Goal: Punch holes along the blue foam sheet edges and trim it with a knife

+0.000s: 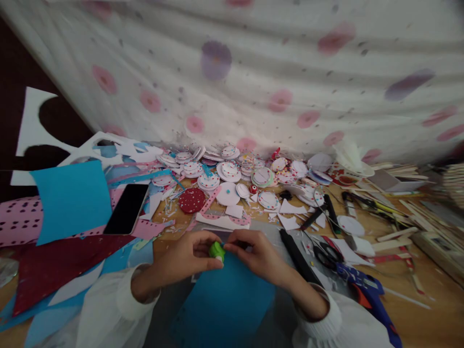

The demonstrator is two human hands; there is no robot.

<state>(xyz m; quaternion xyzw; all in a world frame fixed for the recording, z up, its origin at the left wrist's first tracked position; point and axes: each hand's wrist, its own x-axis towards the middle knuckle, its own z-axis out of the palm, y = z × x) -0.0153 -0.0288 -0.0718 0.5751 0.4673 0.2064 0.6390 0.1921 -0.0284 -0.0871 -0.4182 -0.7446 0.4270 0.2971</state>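
My left hand (194, 253) is closed around a small bright green object (217, 252) with a whitish part at its lower end; its exact kind is not clear. Close against its right side, my right hand (253, 249) has thumb and fingers pinched together. What sits in that pinch is too small to make out. Beneath both hands lies a sheet of blue paper (228, 304) on a dark grey mat (159, 309).
Behind the hands are several layered paper discs (208, 181) and a dark red disc (192, 200). At left lie a phone (126, 209) and blue paper (74, 200). Black scissors (327, 254), a blue glue gun (362, 280) and wooden sticks (397, 239) are at right.
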